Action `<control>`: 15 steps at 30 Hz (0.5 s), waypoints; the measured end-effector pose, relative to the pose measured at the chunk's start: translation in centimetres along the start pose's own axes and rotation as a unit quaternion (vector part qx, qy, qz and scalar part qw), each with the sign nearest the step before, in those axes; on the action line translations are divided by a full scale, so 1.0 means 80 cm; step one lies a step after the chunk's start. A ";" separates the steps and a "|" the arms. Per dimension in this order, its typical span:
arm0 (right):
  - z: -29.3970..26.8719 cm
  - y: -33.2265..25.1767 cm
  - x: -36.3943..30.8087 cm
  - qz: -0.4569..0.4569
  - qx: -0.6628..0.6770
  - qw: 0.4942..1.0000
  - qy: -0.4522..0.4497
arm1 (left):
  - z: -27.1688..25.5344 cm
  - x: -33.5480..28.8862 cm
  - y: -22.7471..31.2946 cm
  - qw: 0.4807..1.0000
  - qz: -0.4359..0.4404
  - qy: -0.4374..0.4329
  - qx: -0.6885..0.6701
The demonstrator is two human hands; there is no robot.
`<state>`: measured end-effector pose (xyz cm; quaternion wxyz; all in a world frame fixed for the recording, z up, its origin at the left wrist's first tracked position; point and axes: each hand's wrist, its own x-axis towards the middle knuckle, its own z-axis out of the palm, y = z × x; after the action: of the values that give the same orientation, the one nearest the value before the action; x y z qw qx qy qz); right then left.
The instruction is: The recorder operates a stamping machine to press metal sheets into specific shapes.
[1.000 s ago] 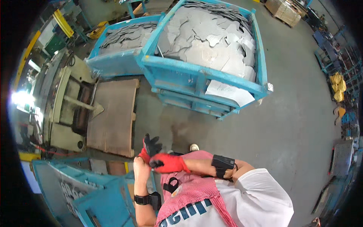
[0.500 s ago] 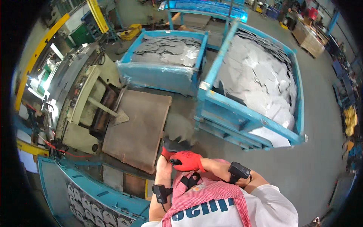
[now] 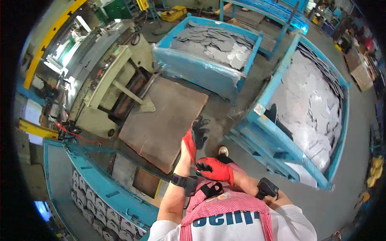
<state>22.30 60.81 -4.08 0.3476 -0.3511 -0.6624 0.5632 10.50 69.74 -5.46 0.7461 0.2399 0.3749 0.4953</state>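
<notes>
My left hand (image 3: 198,134) is raised in front of my body in a glove with black fingers and a red back; its fingers are spread and hold nothing. The red cuff (image 3: 189,145) of that glove is stretched down toward my other hand. My right hand (image 3: 216,169), in a red glove with dark fingertips, is closed and pinches the cuff's edge near my left wrist. Black devices are strapped on both forearms, one on the left (image 3: 184,184) and one on the right (image 3: 267,188).
A brown plate-topped platform (image 3: 165,116) lies ahead-left beside a machine (image 3: 116,86). Blue bins of grey flat sheet pieces stand ahead (image 3: 201,66) and at right (image 3: 277,138). A teal bin (image 3: 108,188) with stacked parts is at lower left.
My left hand has moved forward and its fingers have spread. The red cuff is now pulled taut between the hands. The view has shifted, and a shoe shows below.
</notes>
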 end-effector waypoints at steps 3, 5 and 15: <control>-0.039 -0.005 0.015 -0.018 -0.014 1.000 -0.011 | 0.035 0.035 0.013 0.925 0.153 -0.116 0.327; -0.059 -0.012 0.030 -0.073 0.004 0.997 -0.021 | -0.001 0.093 0.009 0.857 0.136 -0.218 0.446; -0.103 -0.021 0.142 -0.059 -0.002 0.982 -0.180 | 0.029 0.137 0.112 0.962 0.053 0.070 -0.259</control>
<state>23.39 74.50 -0.66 0.2542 -0.2047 -0.7347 0.5948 9.83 83.37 -1.03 0.7271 0.0224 0.2720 0.6299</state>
